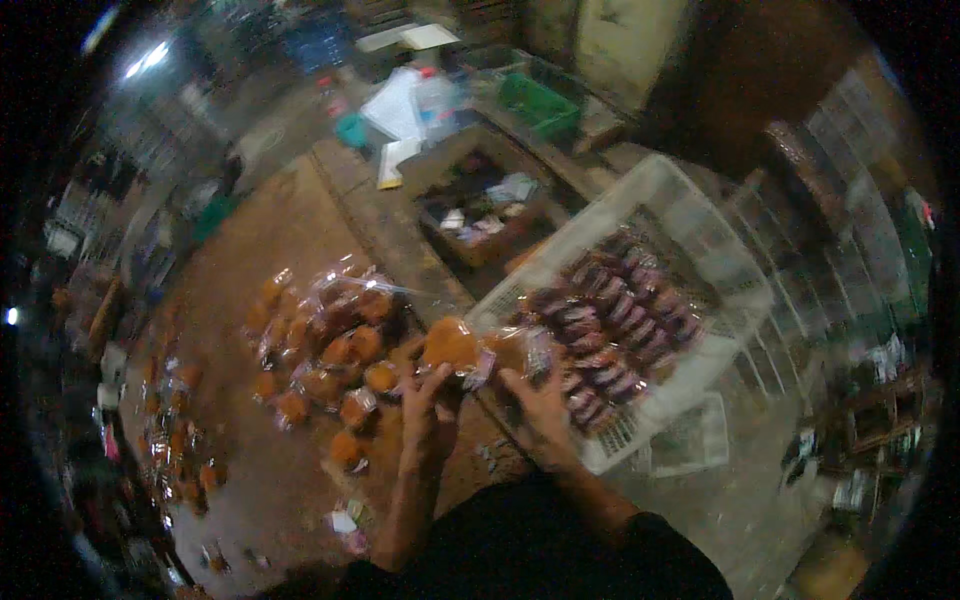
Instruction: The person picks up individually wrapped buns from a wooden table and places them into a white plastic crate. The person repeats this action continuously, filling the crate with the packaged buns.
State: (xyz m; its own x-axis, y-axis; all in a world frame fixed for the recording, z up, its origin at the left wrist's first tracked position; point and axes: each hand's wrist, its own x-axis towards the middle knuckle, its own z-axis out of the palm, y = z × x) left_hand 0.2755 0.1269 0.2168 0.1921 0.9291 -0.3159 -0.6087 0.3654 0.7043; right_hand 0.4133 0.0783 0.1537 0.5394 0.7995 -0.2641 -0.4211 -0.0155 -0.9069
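Note:
My left hand (428, 405) is closed round a round orange-brown cake (450, 343) in clear wrap, held up near the table's edge. Close beside it, my right hand (540, 400) grips a second wrapped cake (508, 350), its clear film catching the light. Blur hides the exact finger contact. Left of my hands, a loose heap of similar wrapped cakes (340, 345) lies on the brown table (240, 250). To the right stands a slanted white plastic crate (625, 185), in which many wrapped packs (610, 315) are set on edge in tight rows.
Beyond the heap, a box (480, 255) holds scraps and small packets. Behind it are a green basket (540, 105), a clear bottle (437, 105) and white sheets (392, 105). More wrapped cakes (185, 440) lie at the far left. Another white crate (690, 435) is low on the right.

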